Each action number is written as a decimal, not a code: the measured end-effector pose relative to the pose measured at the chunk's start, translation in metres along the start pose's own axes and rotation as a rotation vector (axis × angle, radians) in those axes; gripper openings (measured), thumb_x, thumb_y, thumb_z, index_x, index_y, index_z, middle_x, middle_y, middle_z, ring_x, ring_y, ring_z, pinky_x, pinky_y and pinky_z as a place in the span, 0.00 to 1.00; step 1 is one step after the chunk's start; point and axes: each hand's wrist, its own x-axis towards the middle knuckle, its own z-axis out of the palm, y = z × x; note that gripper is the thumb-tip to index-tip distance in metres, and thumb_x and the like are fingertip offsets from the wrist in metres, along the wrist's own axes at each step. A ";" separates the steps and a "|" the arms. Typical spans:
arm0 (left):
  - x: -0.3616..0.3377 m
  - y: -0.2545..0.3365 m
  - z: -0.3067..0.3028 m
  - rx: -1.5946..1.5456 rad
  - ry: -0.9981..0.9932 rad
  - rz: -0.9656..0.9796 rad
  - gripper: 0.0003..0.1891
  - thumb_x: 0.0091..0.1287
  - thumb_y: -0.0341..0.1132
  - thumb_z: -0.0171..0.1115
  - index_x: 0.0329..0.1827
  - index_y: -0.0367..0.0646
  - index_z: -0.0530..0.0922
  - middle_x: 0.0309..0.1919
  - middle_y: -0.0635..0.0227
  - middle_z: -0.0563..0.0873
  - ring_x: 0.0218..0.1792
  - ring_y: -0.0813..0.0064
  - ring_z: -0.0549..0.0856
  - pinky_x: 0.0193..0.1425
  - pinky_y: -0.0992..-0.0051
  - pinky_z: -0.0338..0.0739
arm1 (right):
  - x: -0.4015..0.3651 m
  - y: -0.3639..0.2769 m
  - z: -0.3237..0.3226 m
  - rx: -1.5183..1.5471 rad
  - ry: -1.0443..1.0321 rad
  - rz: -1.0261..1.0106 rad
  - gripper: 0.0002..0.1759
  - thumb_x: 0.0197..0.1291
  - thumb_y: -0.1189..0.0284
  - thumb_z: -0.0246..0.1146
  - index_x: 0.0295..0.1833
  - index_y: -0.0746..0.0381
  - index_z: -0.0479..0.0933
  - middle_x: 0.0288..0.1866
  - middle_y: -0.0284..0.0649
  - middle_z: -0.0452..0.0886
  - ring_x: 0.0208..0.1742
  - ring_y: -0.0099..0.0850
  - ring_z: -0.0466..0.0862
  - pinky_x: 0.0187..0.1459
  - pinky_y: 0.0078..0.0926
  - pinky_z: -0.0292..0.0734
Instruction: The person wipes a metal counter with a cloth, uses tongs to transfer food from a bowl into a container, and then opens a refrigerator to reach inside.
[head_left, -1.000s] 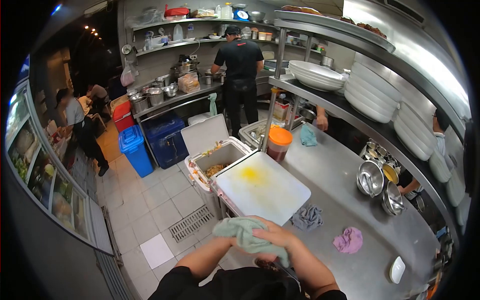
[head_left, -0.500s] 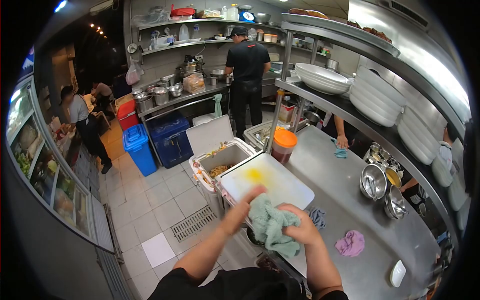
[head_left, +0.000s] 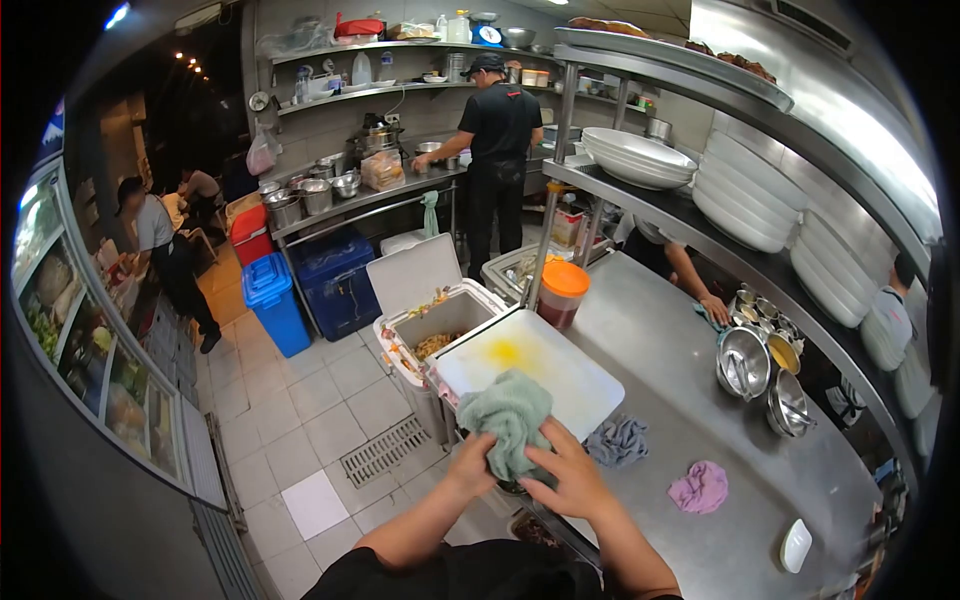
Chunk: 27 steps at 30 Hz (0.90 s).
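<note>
A bunched pale green cloth (head_left: pixel 510 415) is between my two hands, above the near edge of the white cutting board (head_left: pixel 575 375). My left hand (head_left: pixel 474 465) grips its lower left side. My right hand (head_left: pixel 568 472) holds it from the right, with the fingers curved against the folds. A yellow stain marks the board's far part. Close to the board's right corner lies a crumpled grey-blue cloth (head_left: pixel 617 442), and further right a pink cloth (head_left: pixel 699 487) rests on the steel counter (head_left: pixel 650 350).
Left of the board stands an open white bin (head_left: pixel 400 335) with food scraps. An orange-lidded tub (head_left: pixel 563 290) is behind the board. Steel bowls (head_left: pixel 745 360) and a small white dish (head_left: pixel 795 546) sit rightward. A shelf with stacked plates (head_left: pixel 640 160) overhangs the counter. Co-workers stand nearby.
My hands have drawn closer together around the green cloth, which is now more bunched and slightly higher. Across the counter, a co-worker's hand with a cloth has moved right toward the bowls.
</note>
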 end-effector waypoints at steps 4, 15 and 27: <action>-0.003 0.026 0.000 0.053 -0.064 0.059 0.26 0.66 0.42 0.54 0.65 0.40 0.64 0.60 0.58 0.74 0.60 0.61 0.75 0.64 0.59 0.70 | -0.012 0.022 -0.013 0.565 0.041 0.173 0.36 0.52 0.59 0.66 0.65 0.59 0.65 0.69 0.49 0.60 0.68 0.44 0.64 0.61 0.40 0.66; -0.010 0.040 0.060 1.352 -0.304 0.620 0.38 0.49 0.33 0.72 0.65 0.44 0.66 0.64 0.51 0.66 0.64 0.54 0.69 0.66 0.64 0.63 | -0.007 0.011 0.008 0.969 0.245 0.674 0.34 0.51 0.72 0.64 0.64 0.67 0.62 0.57 0.42 0.73 0.57 0.28 0.73 0.56 0.27 0.69; -0.070 0.027 -0.055 1.385 0.018 0.120 0.34 0.58 0.38 0.66 0.68 0.47 0.64 0.62 0.53 0.70 0.54 0.63 0.79 0.53 0.68 0.76 | 0.067 0.023 -0.326 -0.497 1.194 -0.061 0.22 0.56 0.76 0.56 0.57 0.70 0.70 0.50 0.45 0.79 0.51 0.35 0.78 0.55 0.31 0.69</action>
